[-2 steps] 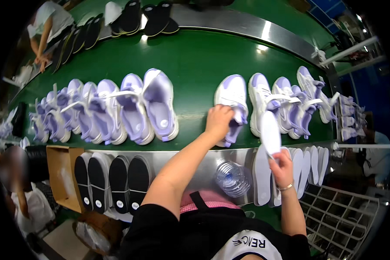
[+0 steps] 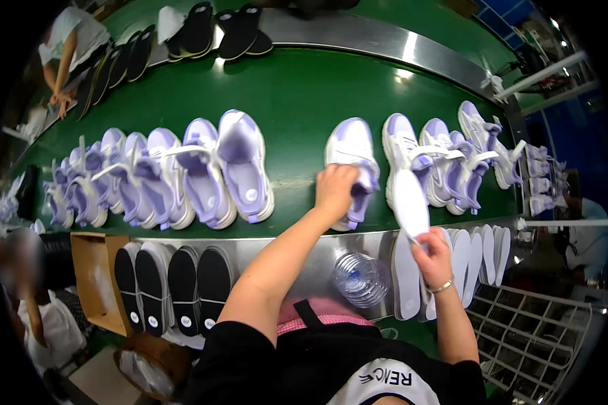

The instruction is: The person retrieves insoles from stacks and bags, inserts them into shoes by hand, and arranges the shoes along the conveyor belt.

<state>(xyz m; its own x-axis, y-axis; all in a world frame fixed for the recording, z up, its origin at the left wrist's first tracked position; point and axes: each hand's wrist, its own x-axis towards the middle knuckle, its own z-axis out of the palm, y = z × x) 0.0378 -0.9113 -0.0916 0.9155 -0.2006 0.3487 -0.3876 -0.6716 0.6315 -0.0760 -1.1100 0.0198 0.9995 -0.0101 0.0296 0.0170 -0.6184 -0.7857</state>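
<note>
The lavender-and-white sneaker point(image 2: 352, 162) lies on the green conveyor belt point(image 2: 297, 94) with the left hand point(image 2: 336, 190) gripping its opening, fingers curled closed on it, while the right hand point(image 2: 431, 256) pinches a white insole point(image 2: 410, 202) just beside it, not yet inside the shoe. Judging by this, the sneakers to the right point(image 2: 446, 162) and the group to the left point(image 2: 182, 175) leave much unsettled. A stack of white insoles point(image 2: 473, 256) waits on the steel counter point(image 2: 284, 250), near a clear plastic bottle point(image 2: 359, 278) and dark insoles point(image 2: 175, 283).
</note>
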